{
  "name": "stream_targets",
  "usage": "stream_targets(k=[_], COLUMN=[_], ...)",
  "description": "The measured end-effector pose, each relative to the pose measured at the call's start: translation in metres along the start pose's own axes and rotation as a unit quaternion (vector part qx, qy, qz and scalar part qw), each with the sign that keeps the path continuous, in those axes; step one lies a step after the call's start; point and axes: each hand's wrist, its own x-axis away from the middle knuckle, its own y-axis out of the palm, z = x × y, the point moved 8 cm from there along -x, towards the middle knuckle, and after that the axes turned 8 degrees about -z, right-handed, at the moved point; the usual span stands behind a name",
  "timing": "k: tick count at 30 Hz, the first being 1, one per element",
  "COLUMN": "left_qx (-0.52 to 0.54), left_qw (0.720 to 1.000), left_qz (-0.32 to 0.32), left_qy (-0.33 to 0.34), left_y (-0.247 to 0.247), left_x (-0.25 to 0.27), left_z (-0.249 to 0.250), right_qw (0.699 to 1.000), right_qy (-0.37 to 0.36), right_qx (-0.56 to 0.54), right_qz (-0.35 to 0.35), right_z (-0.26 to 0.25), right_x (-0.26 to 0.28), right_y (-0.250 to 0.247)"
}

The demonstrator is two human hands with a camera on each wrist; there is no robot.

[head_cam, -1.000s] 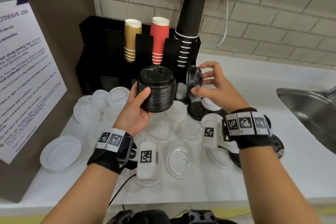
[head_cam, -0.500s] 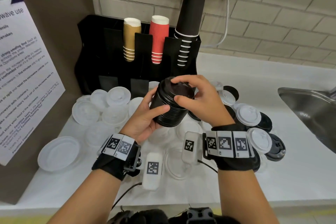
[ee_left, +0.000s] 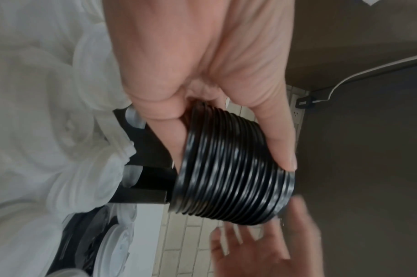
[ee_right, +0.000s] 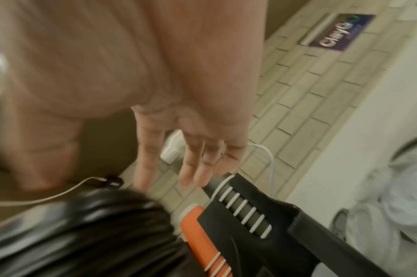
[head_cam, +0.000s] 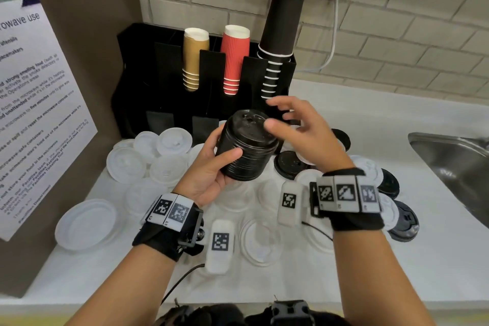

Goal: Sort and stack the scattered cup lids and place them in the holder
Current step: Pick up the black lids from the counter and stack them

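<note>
My left hand [head_cam: 211,167] grips a tall stack of black lids [head_cam: 246,145] above the counter, thumb across its ribbed side; the left wrist view shows the same stack of black lids [ee_left: 233,174] in my left hand's [ee_left: 202,75] curled fingers. My right hand [head_cam: 299,127] hovers just right of the stack's top with fingers spread and holds nothing; its fingers [ee_right: 191,165] look straight in the right wrist view. Behind stands the black holder [head_cam: 158,87]. White lids [head_cam: 127,164], clear lids [head_cam: 262,241] and loose black lids [head_cam: 288,164] lie scattered on the white counter [head_cam: 436,259].
Gold cups [head_cam: 194,58], red cups [head_cam: 234,58] and tall black cups [head_cam: 280,40] stand upside down in the holder. A steel sink [head_cam: 460,167] is at the right. A brown panel with a paper notice [head_cam: 31,119] stands on the left. A white cable [head_cam: 334,34] hangs on the brick wall.
My right hand brought a single black lid onto the top of the stack, pressed it down, then let go and opened. The stack has tilted slightly to the right in my left hand.
</note>
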Motion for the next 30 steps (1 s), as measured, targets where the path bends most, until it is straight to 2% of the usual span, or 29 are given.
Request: stream_targets(k=[2,3,4,6,7,8,10,12,15,18,22,27,30], left_qx=[0.005,0.008,0.010,0.009,0.006,0.005,0.000,-0.002,-0.008,-0.006,-0.006,-0.004,-0.002], left_qw=[1.000,1.000,0.999,0.999,0.999,0.999,0.999,0.999,0.999,0.999,0.998,0.998,0.998], left_qz=[0.016,0.021,0.024,0.029,0.031,0.030,0.024,0.023,0.033,0.033,0.037,0.042,0.045], left_qy=[0.014,0.021,0.026,0.031,0.035,0.037,0.040,0.041,0.037,0.040,0.041,0.052,0.052], left_y=[-0.006,-0.008,-0.009,-0.013,-0.015,-0.016,-0.017,-0.018,-0.020,-0.021,-0.024,-0.026,-0.025], left_x=[0.001,0.001,0.001,0.001,0.001,0.001,0.002,0.002,0.001,0.001,0.002,0.003,0.004], left_z=[0.007,0.010,0.012,0.016,0.017,0.018,0.019,0.021,0.022,0.022,0.022,0.025,0.026], right_qw=[0.996,0.986,0.959,0.864,0.820,0.790,0.752,0.730,0.719,0.704,0.706,0.742,0.783], right_qy=[0.073,0.131,0.195,0.290,0.313,0.327,0.334,0.313,0.275,0.280,0.270,0.258,0.257], right_qx=[0.035,0.105,0.193,0.345,0.399,0.435,0.490,0.537,0.571,0.588,0.596,0.550,0.502], right_qz=[0.024,-0.010,-0.078,-0.226,-0.267,-0.284,-0.286,-0.284,-0.284,-0.282,-0.273,-0.285,-0.263], right_z=[0.021,0.036,0.057,0.095,0.110,0.122,0.140,0.154,0.166,0.176,0.171,0.147,0.125], right_x=[-0.015,-0.024,-0.031,-0.033,-0.032,-0.032,-0.034,-0.038,-0.043,-0.044,-0.043,-0.047,-0.047], right_y=[-0.016,-0.017,-0.013,-0.001,0.002,0.003,0.003,0.004,0.008,0.011,0.012,0.007,-0.004])
